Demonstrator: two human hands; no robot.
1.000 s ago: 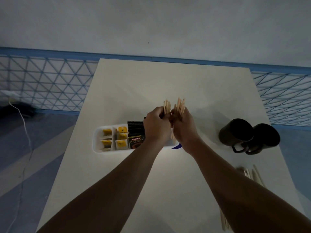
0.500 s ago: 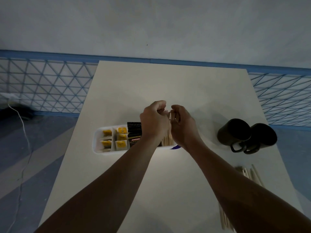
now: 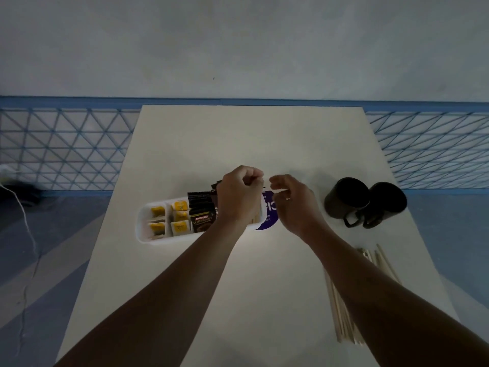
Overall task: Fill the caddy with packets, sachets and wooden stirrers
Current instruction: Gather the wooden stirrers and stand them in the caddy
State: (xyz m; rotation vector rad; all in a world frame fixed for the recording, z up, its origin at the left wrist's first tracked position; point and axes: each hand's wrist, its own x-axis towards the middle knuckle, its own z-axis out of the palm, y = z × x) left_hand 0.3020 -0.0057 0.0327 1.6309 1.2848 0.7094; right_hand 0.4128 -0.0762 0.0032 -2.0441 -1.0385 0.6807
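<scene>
While the white caddy [image 3: 140,223] sits left of centre on the table [image 3: 251,144], holding yellow sachets [image 3: 180,217] and dark coffee packets [image 3: 202,217], the left hand [image 3: 239,198] hangs over its right end, fingers curled tight; whether they pinch anything cannot be told. Just beside it, the right hand [image 3: 293,206] has loosely curled fingers holding nothing. Loose wooden stirrers [image 3: 341,313] lie at lower right.

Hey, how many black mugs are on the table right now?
2, both right of the right hand: the left mug and the right mug side by side, handles toward the camera. No others visible.
</scene>
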